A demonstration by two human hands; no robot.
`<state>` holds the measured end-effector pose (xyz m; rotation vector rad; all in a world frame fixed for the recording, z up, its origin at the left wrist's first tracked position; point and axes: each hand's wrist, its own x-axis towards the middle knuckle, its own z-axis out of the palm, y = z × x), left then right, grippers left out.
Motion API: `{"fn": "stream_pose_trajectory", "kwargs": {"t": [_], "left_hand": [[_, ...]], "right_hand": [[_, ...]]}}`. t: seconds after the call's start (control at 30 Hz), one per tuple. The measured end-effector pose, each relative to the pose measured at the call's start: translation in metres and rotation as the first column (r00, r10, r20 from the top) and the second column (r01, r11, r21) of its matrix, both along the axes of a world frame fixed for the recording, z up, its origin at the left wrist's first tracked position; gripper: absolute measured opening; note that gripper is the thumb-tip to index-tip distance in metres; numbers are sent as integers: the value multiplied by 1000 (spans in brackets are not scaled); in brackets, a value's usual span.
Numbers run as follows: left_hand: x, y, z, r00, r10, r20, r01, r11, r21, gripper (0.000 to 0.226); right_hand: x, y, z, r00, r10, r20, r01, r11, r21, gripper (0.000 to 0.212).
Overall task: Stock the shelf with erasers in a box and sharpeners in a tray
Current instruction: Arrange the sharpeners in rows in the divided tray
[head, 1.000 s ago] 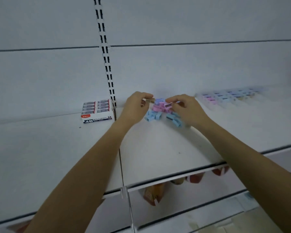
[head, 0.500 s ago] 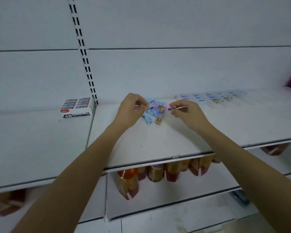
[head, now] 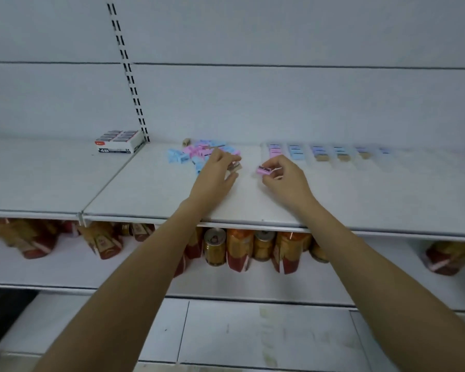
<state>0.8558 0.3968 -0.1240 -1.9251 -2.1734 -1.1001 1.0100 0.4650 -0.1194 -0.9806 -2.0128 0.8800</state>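
- Since half a second ago, your right hand [head: 285,177] has drawn away from the loose pile of sharpeners [head: 196,153] toward 3 o'clock, taking the pink sharpener [head: 264,170] with it. Your left hand [head: 216,171] has slid to the pile's 4 o'clock edge.
- Your right fingers and thumb are clamped on the pink sharpener. You hold it low over the shelf [head: 151,189], between the pile and the clear tray [head: 373,161], near the tray's left end.
- Your left fingers are curled over a tan sharpener [head: 234,166], and your thumb lies stretched out just below it at 6 o'clock.
- The pile is a jumble of blue and pink sharpeners lying on the shelf at 11 o'clock from your left hand. One small tan piece sits apart at the pile's 11 o'clock, close to the back wall.
- The tray lies along the back of the shelf at 3 o'clock from the pile. It holds sharpeners in columns: pink at the left end, then blue, then purple with tan in front. Its right part is too blurred to read.
- The eraser box [head: 118,142] stands at 9 o'clock from the pile on the neighbouring shelf board, just beside the slotted upright [head: 129,76]. Its top is open on rows of erasers, and its front is printed "4B" and "24".
- On the shelf below stand gold cans [head: 214,245] among red-and-orange pouches [head: 105,244].
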Motion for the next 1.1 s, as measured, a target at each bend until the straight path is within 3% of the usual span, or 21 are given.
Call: {"fn": "stream_pose_trajectory", "kwargs": {"t": [0.47, 0.73, 0.9, 1.1], "left_hand": [[7, 1, 0, 991, 11, -135, -11, 1000, 0, 35], [8, 30, 35, 983, -11, -185, 0, 998, -55, 35], [21, 78, 58, 980, -147, -132, 141, 988, -57, 25], [73, 129, 60, 929, -352, -114, 344, 935, -84, 14]], "right_hand": [[1, 9, -6, 996, 65, 65, -70, 993, 91, 28], [19, 16, 1, 1000, 1, 13, -3, 995, 103, 17], [64, 48, 14, 985, -172, 27, 164, 968, 189, 15], [138, 79, 19, 958, -274, 82, 249, 940, 234, 11]]}}
